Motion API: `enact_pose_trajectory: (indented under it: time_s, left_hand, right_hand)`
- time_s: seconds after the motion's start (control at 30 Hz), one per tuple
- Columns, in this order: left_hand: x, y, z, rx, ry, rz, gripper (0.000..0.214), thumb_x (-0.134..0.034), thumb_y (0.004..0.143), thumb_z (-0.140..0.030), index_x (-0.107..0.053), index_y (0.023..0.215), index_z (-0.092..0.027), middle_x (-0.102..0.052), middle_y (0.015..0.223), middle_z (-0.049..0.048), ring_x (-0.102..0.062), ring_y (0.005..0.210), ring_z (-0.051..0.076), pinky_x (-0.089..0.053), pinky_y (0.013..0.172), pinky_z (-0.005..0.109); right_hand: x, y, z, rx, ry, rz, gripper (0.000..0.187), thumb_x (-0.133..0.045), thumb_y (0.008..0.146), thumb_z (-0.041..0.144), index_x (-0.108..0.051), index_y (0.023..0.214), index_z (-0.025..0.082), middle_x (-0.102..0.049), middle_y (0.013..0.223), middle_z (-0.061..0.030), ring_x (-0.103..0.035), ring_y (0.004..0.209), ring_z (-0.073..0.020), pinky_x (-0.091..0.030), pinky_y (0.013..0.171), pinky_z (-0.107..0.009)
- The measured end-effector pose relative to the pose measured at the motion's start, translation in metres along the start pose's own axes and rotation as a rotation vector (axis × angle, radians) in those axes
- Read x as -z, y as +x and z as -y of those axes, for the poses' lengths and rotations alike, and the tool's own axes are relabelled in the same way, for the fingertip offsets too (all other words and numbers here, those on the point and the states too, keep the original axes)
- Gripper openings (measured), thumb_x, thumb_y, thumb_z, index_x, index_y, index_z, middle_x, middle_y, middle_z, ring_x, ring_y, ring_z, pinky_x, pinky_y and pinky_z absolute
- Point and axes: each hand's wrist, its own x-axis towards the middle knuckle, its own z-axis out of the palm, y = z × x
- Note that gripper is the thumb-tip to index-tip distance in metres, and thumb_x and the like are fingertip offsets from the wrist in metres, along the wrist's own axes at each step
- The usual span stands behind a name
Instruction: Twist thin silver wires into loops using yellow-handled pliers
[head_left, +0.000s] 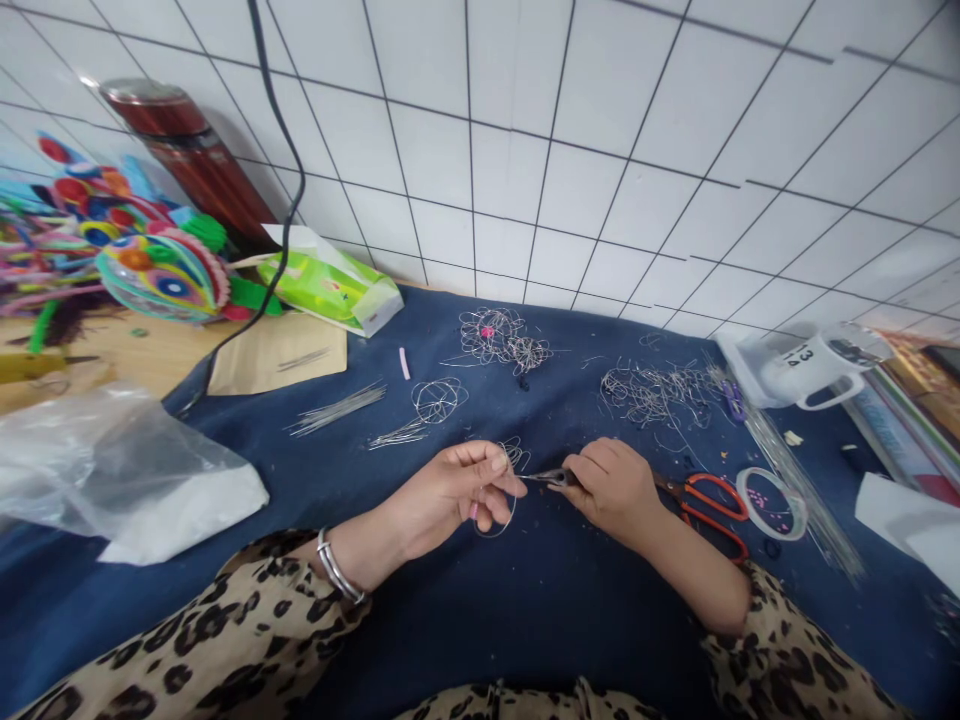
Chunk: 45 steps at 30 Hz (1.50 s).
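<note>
My left hand [459,492] pinches a thin silver wire loop [501,522] that hangs below its fingers, over the dark blue cloth [525,600]. My right hand [611,488] is closed round small pliers [551,478] whose tip meets the wire at my left fingertips. A silver bracelet sits on my left wrist. Both sleeves are leopard-print.
Wire loops [439,400], a tangle with a pink bead [499,338], straight wire bundles [337,408] and a scrap pile [652,390] lie on the cloth. Orange-handled scissors [709,505], a bead lid [771,502] and a white mug [814,368] are right; a clear bag [112,470], green packet [330,285], red flask [191,155] left.
</note>
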Motion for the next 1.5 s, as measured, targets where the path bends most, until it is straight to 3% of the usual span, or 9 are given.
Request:
enact_pose_trajectory:
  time_s: [0.07, 0.2, 0.4, 0.63, 1.07, 1.5]
  left_hand:
    - [-0.001, -0.001, -0.002, -0.045, 0.069, -0.08, 0.022, -0.059, 0.079, -0.034, -0.056, 0.078, -0.013, -0.066, 0.085, 0.007, -0.062, 0.061, 0.012, -0.046, 0.046, 0.017]
    - [-0.003, -0.001, -0.002, -0.091, 0.209, -0.214, 0.023, -0.062, 0.077, -0.036, -0.06, 0.079, -0.013, -0.061, 0.066, 0.0022, -0.058, 0.059, 0.01, -0.046, 0.049, 0.019]
    - [-0.003, -0.002, 0.003, -0.122, 0.347, -0.306, 0.025, -0.063, 0.074, -0.038, -0.063, 0.079, -0.014, -0.057, 0.06, -0.0006, -0.052, 0.054, 0.008, -0.043, 0.049, 0.018]
    - [-0.004, -0.003, 0.005, -0.145, 0.429, -0.302, 0.03, -0.057, 0.078, -0.041, -0.063, 0.085, -0.013, -0.06, 0.063, 0.0023, -0.055, 0.059, 0.012, -0.046, 0.055, 0.023]
    - [-0.006, 0.0, 0.005, -0.173, 0.392, -0.237, 0.019, -0.053, 0.082, -0.032, -0.055, 0.083, -0.013, -0.06, 0.074, 0.0024, -0.06, 0.065, 0.014, -0.047, 0.057, 0.024]
    - [-0.005, 0.0, 0.008, -0.187, 0.352, -0.26, 0.015, -0.052, 0.083, -0.029, -0.053, 0.084, -0.014, -0.058, 0.072, 0.0009, -0.057, 0.062, 0.011, -0.048, 0.059, 0.025]
  right_hand:
    - [0.001, 0.0, -0.003, -0.025, 0.006, 0.018, 0.031, -0.044, 0.086, 0.042, -0.059, 0.078, 0.017, -0.052, 0.069, -0.0039, -0.045, 0.07, -0.015, -0.032, 0.067, -0.029]
    - [0.004, 0.001, -0.007, -0.053, 0.016, 0.034, 0.031, -0.044, 0.086, 0.042, -0.059, 0.077, 0.017, -0.052, 0.069, -0.0038, -0.045, 0.07, -0.0149, -0.032, 0.068, -0.028]
    - [0.007, 0.0, -0.003, -0.03, -0.016, 0.05, 0.03, -0.046, 0.085, 0.042, -0.058, 0.076, 0.017, -0.051, 0.069, -0.0032, -0.043, 0.069, -0.0149, -0.031, 0.067, -0.029]
    - [0.007, 0.002, -0.002, -0.033, -0.068, 0.048, 0.03, -0.044, 0.086, 0.041, -0.057, 0.074, 0.017, -0.049, 0.068, -0.0034, -0.04, 0.068, -0.0151, -0.028, 0.066, -0.03]
    - [0.005, 0.0, 0.001, -0.007, -0.133, 0.052, 0.028, -0.045, 0.086, 0.04, -0.057, 0.075, 0.018, -0.048, 0.068, -0.0028, -0.038, 0.068, -0.0153, -0.025, 0.064, -0.031]
    - [0.005, 0.001, -0.001, -0.004, -0.129, 0.055, 0.027, -0.045, 0.085, 0.04, -0.056, 0.075, 0.017, -0.048, 0.067, -0.003, -0.038, 0.067, -0.0155, -0.025, 0.064, -0.031]
